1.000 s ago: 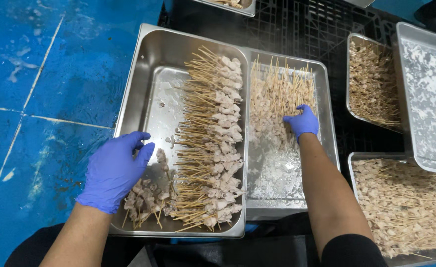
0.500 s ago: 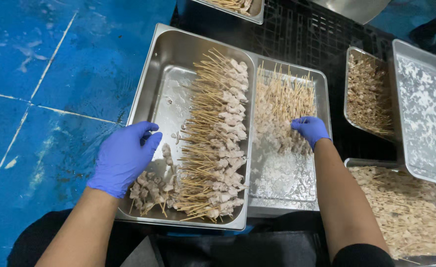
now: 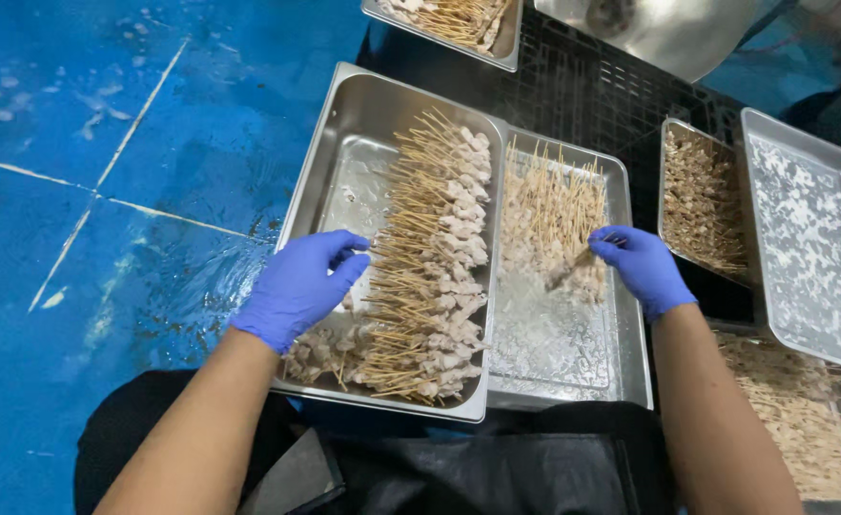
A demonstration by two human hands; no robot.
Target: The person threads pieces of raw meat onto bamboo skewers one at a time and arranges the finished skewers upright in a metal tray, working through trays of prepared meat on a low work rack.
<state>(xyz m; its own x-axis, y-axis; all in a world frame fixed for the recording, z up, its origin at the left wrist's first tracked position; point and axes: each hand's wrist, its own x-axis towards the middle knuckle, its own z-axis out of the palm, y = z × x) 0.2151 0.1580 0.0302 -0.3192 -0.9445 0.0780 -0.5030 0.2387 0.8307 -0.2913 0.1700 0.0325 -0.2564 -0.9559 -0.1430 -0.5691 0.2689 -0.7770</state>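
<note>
Resting at 9 o'clock, the left hand (image 3: 298,289) lies loosely curled on the stacked meat skewers (image 3: 435,277) in the deep tray (image 3: 344,105). Right hand (image 3: 643,269), at 3 o'clock, pinches one skewer (image 3: 587,255): light, stiff, slippery, best held by its stick. A second ago it reached farther up the shallow tray (image 3: 630,372).

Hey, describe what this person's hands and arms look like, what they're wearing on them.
Both the left hand and the right hand wear thin, snug blue-violet disposable gloves that end at the wrist. The forearms are bare, with no sleeves, watch or jewellery showing. The gloves look plain, with no markings visible.
</note>
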